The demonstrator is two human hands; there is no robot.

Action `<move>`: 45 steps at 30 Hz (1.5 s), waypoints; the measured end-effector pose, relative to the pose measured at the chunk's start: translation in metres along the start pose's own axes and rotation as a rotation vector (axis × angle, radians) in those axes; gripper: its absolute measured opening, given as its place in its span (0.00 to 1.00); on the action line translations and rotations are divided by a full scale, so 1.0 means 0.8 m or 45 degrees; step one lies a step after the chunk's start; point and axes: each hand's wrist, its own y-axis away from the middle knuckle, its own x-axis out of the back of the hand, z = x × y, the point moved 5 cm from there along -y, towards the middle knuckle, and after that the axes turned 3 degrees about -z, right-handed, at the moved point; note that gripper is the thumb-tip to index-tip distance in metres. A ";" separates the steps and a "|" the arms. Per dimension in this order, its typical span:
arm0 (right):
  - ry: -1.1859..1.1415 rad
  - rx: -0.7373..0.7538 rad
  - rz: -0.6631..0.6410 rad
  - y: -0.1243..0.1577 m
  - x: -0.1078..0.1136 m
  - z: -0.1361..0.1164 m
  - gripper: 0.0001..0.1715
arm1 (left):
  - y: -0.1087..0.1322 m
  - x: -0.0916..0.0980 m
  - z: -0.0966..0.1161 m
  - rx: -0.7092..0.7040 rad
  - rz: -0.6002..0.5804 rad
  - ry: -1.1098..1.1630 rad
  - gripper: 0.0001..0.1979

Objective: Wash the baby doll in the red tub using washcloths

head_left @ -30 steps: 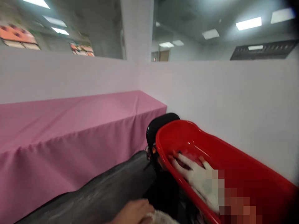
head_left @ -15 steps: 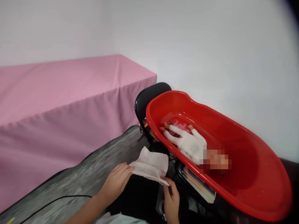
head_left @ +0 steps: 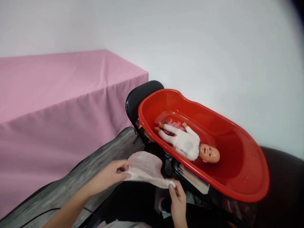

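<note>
No text, label, brand or number can be read. Any print on the cloth (head_left: 146,167) at lower centre cannot be made out.

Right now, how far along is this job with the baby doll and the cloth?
Done: the baby doll lies on its back in the red tub, dressed in a white suit. In hand: the left hand and right hand hold a pale cloth spread between them, outside the tub. Left: the cloth has not touched the doll.
</note>
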 end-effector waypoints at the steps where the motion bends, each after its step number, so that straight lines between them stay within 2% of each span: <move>1: 0.000 -0.010 -0.024 0.011 0.009 0.007 0.26 | 0.011 -0.002 -0.001 0.014 -0.113 -0.022 0.10; 3: 0.019 -0.039 -0.076 0.033 0.022 0.017 0.26 | 0.035 -0.005 0.001 0.002 -0.316 -0.068 0.08; 5: 0.033 -0.065 -0.098 0.048 0.030 0.015 0.24 | 0.053 -0.005 0.013 -0.053 -0.435 -0.044 0.06; 7: -0.004 -0.082 -0.123 0.053 0.030 -0.001 0.24 | 0.061 0.002 0.032 -0.113 -0.492 0.074 0.07; 9: -0.073 -0.084 -0.169 0.043 0.024 -0.029 0.25 | 0.058 0.014 0.057 -0.193 -0.496 0.151 0.10; 11: -0.119 -0.069 -0.174 0.017 0.015 -0.061 0.25 | 0.043 0.033 0.080 -0.221 -0.336 0.121 0.13; 15: -0.045 0.062 -0.060 -0.065 -0.004 -0.104 0.23 | -0.006 0.075 0.108 -0.289 0.335 -0.163 0.16; 17: 0.007 0.145 -0.078 -0.101 -0.015 -0.105 0.26 | -0.033 0.081 0.111 -0.397 0.553 -0.340 0.16; 19: 0.070 0.191 -0.091 -0.123 -0.022 -0.093 0.27 | -0.058 0.075 0.100 -0.468 0.613 -0.466 0.16; 22: 0.182 0.222 -0.116 -0.125 -0.020 -0.067 0.24 | -0.074 0.056 0.073 -0.534 0.574 -0.573 0.16; 25: 0.281 0.302 -0.184 -0.098 -0.011 -0.053 0.16 | -0.057 0.035 0.044 -0.546 0.524 -0.504 0.15; 28: 0.310 0.441 -0.314 -0.061 -0.005 -0.050 0.10 | -0.027 0.019 0.012 -0.397 0.450 -0.262 0.12; 31: 0.330 0.541 -0.397 -0.030 -0.005 -0.041 0.10 | -0.004 0.003 -0.023 -0.185 0.421 -0.114 0.10; 33: 0.376 0.547 -0.407 -0.017 -0.007 -0.027 0.12 | 0.003 -0.010 -0.043 -0.119 0.418 -0.084 0.10; 40: 0.558 0.494 -0.364 0.008 -0.010 0.031 0.17 | 0.000 -0.046 -0.099 -0.135 0.420 -0.097 0.12; 43: 0.413 0.295 -0.237 0.011 -0.006 0.064 0.15 | -0.006 -0.049 -0.125 -0.069 0.506 -0.039 0.14; 45: 0.183 0.074 -0.074 0.009 -0.006 0.093 0.21 | -0.017 -0.053 -0.140 0.035 0.546 0.003 0.14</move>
